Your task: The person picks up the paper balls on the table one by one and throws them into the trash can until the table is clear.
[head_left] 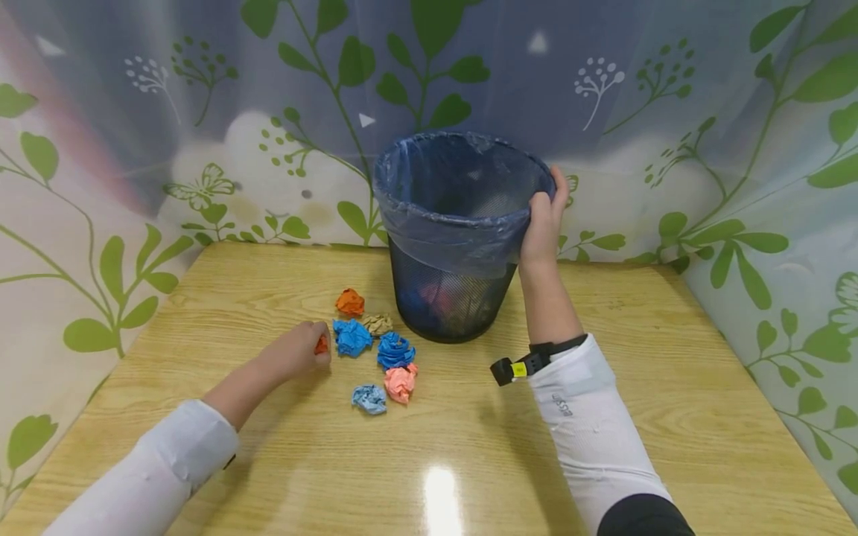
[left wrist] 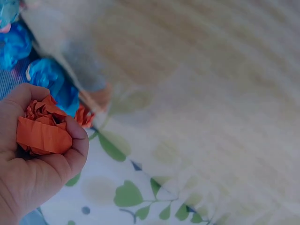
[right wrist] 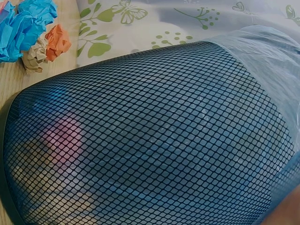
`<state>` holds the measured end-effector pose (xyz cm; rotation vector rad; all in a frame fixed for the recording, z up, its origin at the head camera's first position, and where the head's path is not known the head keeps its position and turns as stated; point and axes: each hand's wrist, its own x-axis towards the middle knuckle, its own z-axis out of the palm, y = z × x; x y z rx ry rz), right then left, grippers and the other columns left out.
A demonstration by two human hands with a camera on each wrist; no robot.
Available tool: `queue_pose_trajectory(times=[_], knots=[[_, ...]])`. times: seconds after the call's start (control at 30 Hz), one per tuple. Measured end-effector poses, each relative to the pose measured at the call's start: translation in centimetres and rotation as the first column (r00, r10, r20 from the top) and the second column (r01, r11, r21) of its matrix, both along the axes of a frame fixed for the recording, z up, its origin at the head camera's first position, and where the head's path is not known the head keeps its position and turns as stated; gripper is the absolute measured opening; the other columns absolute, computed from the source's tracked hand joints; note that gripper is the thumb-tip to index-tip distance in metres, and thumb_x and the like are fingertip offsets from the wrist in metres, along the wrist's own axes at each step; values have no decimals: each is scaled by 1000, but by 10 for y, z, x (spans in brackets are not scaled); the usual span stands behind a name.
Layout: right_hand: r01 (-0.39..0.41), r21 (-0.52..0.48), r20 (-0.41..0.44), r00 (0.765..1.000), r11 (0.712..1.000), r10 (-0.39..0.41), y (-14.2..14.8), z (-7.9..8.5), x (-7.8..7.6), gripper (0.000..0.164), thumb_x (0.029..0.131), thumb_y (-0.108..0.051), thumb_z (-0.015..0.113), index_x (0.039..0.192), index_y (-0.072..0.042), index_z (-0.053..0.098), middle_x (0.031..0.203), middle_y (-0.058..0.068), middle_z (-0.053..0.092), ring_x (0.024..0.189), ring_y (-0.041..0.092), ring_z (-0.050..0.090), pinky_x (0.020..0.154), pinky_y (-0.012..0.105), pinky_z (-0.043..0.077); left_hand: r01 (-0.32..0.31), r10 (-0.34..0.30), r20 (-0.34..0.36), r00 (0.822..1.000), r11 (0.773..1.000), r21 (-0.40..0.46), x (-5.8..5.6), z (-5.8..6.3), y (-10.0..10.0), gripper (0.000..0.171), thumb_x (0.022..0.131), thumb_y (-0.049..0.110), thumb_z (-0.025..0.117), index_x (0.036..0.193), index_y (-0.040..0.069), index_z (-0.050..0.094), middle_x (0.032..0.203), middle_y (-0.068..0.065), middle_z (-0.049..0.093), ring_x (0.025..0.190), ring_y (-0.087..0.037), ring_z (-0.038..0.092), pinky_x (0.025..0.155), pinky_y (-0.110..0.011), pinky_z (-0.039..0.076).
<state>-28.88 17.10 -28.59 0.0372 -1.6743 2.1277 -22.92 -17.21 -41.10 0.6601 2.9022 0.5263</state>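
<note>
My left hand (head_left: 302,351) curls its fingers round an orange-red crumpled paper ball (left wrist: 44,131), just left of the other balls and low over the table. Most of that ball shows in the left wrist view. At the bin's right side, my right hand (head_left: 544,223) grips the rim, thumb in front and fingers partly hidden behind. The black mesh wastebasket (head_left: 449,290) has a translucent bluish liner bag (head_left: 462,242) folded over its rim. Through the mesh, a pink crumpled ball (right wrist: 64,138) shows near the bottom among other blurred shapes.
Left of the bin lie an orange ball (head_left: 350,301), a tan one (head_left: 378,324), two blue ones (head_left: 351,337), a salmon-pink one (head_left: 400,383) and a pale blue one (head_left: 369,399). A leaf-patterned curtain (head_left: 295,149) rises behind the wooden table (head_left: 415,461).
</note>
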Motion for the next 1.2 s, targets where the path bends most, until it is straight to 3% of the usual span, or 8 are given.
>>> queue_pose_trajectory(times=[0.37,0.6,0.9,1.2], knots=[[4,-12,25,1000,1000,-4,0,0,1,62,90,-18,30,151,-22,20,147,8,32,103,18,45,85,23,38,-92,90,50,995,995,42,-25,31,12,19,89,10,59,102,-4,54,87,-14,52,71,-22,46,63,-32,40],[4,-1,8,1000,1000,-4,0,0,2,62,89,-19,30,150,-22,20,148,8,31,107,18,43,86,22,36,-105,104,16,994,990,92,-41,51,26,21,90,10,55,105,-4,52,94,-16,53,73,-23,45,64,-33,39],[-8,-18,2,1000,1000,8,0,4,0,60,91,-19,29,151,-24,20,147,10,33,94,16,46,81,24,37,-157,170,-66,983,973,168,-57,101,30,23,92,11,52,108,-5,51,101,-21,53,82,-29,48,71,-39,42],[31,15,44,999,999,-32,-2,2,-2,62,91,-18,29,151,-22,20,153,2,24,117,23,38,87,24,31,-165,199,-117,973,954,251,-61,146,37,26,94,13,48,115,-3,50,111,-20,53,86,-30,48,71,-39,43]])
